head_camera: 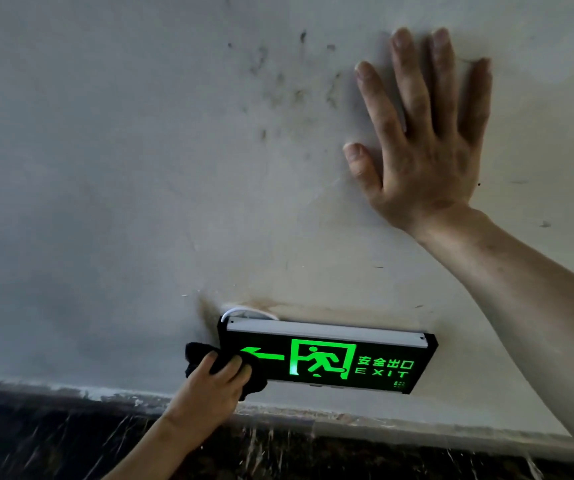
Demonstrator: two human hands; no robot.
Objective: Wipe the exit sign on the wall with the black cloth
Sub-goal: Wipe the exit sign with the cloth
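A black exit sign (347, 362) with a lit green arrow, running figure and the word EXIT hangs low on the wall, with a pale strip along its top. My left hand (209, 386) grips a bunched black cloth (202, 355) and presses it against the sign's left end, covering the arrow tip. My right hand (424, 140) lies flat on the wall well above and to the right of the sign, fingers spread, holding nothing.
The grey-white wall (122, 168) carries dark specks above the sign and a brown stain by a white cable (244, 311) at the sign's top left. Below runs a dark marbled skirting (53, 438) with paint splashes.
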